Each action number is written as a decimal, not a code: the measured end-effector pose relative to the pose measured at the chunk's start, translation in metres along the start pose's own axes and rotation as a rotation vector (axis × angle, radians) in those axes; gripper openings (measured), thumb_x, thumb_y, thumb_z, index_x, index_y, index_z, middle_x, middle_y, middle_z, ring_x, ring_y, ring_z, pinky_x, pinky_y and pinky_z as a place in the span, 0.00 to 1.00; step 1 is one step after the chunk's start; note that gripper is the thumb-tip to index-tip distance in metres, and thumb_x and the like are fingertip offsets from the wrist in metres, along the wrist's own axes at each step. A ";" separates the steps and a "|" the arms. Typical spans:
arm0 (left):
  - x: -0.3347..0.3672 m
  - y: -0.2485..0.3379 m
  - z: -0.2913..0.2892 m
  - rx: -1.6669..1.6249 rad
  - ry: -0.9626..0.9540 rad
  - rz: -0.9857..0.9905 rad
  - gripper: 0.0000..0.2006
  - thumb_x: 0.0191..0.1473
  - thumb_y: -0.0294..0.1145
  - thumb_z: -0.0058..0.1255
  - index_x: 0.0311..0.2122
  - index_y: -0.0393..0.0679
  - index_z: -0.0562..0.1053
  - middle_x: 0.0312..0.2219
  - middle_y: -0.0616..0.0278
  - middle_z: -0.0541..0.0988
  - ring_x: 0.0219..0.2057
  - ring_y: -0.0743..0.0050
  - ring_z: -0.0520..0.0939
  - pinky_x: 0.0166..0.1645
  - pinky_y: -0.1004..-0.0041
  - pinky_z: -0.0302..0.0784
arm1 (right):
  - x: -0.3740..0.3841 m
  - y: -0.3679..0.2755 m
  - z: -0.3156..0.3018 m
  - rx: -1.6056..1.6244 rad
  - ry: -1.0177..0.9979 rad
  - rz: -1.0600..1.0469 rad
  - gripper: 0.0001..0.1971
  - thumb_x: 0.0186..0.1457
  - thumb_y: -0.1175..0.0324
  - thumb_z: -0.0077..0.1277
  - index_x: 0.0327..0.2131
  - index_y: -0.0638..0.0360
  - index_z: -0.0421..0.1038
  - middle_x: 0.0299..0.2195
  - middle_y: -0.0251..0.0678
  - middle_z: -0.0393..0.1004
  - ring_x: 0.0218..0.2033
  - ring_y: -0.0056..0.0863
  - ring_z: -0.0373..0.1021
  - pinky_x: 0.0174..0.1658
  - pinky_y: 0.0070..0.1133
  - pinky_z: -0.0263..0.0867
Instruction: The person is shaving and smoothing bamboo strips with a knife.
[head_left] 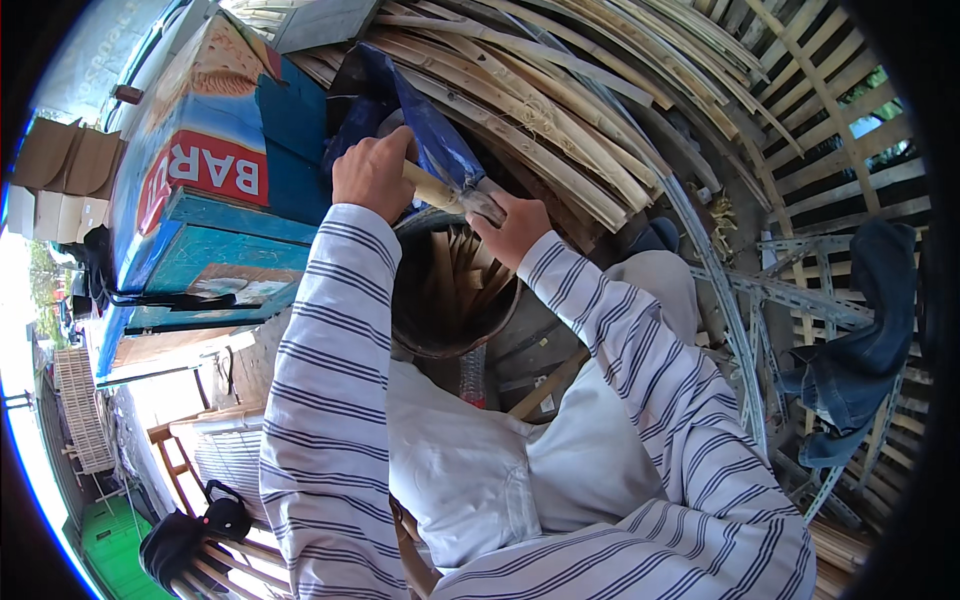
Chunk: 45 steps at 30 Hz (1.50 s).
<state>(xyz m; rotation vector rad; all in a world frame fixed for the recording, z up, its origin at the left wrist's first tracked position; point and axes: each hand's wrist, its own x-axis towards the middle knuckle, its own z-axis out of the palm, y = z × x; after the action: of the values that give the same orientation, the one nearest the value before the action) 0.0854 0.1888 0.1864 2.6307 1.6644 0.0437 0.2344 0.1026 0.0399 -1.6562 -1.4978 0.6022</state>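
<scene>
My left hand (372,175) is closed round a pale length of bamboo (432,190), which slants down toward my other hand. My right hand (512,228) is closed on a short grey, worn-looking piece (484,207) at the bamboo's lower end; whether this is a tool's handle I cannot tell. Below both hands stands a dark round bucket (440,345) with several split bamboo pieces (455,270) in it. Crumpled blue sheeting (430,125) lies just beyond my hands, partly behind the bamboo.
Long bamboo strips (540,120) are heaped at the far side. A blue painted cabinet (235,215) stands close on the left. To the right are a metal angle frame (790,290), hanging dark jeans (850,340) and a slatted bamboo wall (810,100). A plastic bottle (472,372) sits near my legs.
</scene>
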 end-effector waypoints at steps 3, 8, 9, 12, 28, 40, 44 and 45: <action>-0.003 0.001 0.004 -0.009 0.053 0.013 0.15 0.34 0.24 0.63 0.31 0.47 0.72 0.26 0.57 0.80 0.33 0.53 0.80 0.39 0.61 0.74 | -0.001 -0.001 0.003 -0.061 -0.070 0.060 0.20 0.47 0.53 0.54 0.32 0.62 0.73 0.26 0.48 0.75 0.31 0.45 0.73 0.38 0.33 0.69; -0.008 -0.002 0.008 -0.069 0.132 0.073 0.10 0.38 0.22 0.54 0.29 0.47 0.71 0.24 0.53 0.78 0.30 0.49 0.79 0.34 0.59 0.72 | -0.002 0.005 0.007 -0.130 -0.084 0.079 0.19 0.47 0.53 0.54 0.30 0.62 0.73 0.24 0.48 0.75 0.30 0.46 0.73 0.38 0.33 0.69; -0.009 -0.001 0.007 -0.080 0.130 0.076 0.10 0.38 0.22 0.54 0.29 0.47 0.71 0.24 0.53 0.78 0.30 0.50 0.79 0.34 0.59 0.72 | -0.002 0.006 0.007 -0.139 -0.067 0.061 0.19 0.47 0.53 0.54 0.29 0.62 0.73 0.24 0.48 0.75 0.29 0.46 0.73 0.37 0.34 0.69; -0.010 -0.004 0.009 -0.073 0.112 0.062 0.09 0.38 0.22 0.54 0.28 0.47 0.71 0.24 0.54 0.79 0.30 0.50 0.79 0.34 0.59 0.72 | -0.002 -0.008 0.003 -0.092 0.011 -0.019 0.17 0.47 0.55 0.54 0.30 0.62 0.73 0.23 0.47 0.75 0.27 0.44 0.74 0.35 0.32 0.69; -0.011 -0.009 0.006 -0.099 0.126 -0.014 0.12 0.34 0.23 0.60 0.28 0.47 0.73 0.24 0.55 0.79 0.31 0.50 0.79 0.36 0.60 0.73 | -0.014 -0.022 0.008 0.215 0.069 0.015 0.19 0.48 0.55 0.54 0.32 0.65 0.72 0.25 0.52 0.74 0.30 0.49 0.72 0.37 0.35 0.69; -0.013 -0.012 0.009 -0.111 0.139 -0.014 0.12 0.34 0.24 0.61 0.29 0.47 0.73 0.25 0.56 0.79 0.32 0.52 0.80 0.37 0.60 0.73 | -0.011 0.008 0.021 -0.310 -0.049 -0.051 0.18 0.47 0.58 0.55 0.35 0.64 0.72 0.25 0.51 0.75 0.27 0.44 0.74 0.33 0.30 0.71; -0.014 -0.013 0.008 -0.119 0.118 -0.007 0.12 0.35 0.24 0.61 0.29 0.46 0.73 0.25 0.56 0.79 0.32 0.52 0.80 0.37 0.60 0.73 | -0.001 -0.027 -0.004 0.136 0.016 0.068 0.18 0.47 0.56 0.55 0.34 0.63 0.73 0.27 0.51 0.75 0.32 0.45 0.74 0.37 0.32 0.70; -0.014 -0.013 0.007 -0.112 0.126 -0.012 0.12 0.34 0.24 0.61 0.29 0.47 0.73 0.24 0.56 0.79 0.32 0.52 0.80 0.37 0.60 0.73 | -0.004 -0.044 -0.011 0.286 0.081 0.080 0.19 0.47 0.55 0.54 0.35 0.63 0.73 0.29 0.52 0.75 0.34 0.47 0.73 0.40 0.34 0.70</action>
<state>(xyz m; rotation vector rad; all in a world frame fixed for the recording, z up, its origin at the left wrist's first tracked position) 0.0682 0.1813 0.1787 2.5841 1.6604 0.2991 0.2166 0.0951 0.0807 -1.5046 -1.2298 0.7466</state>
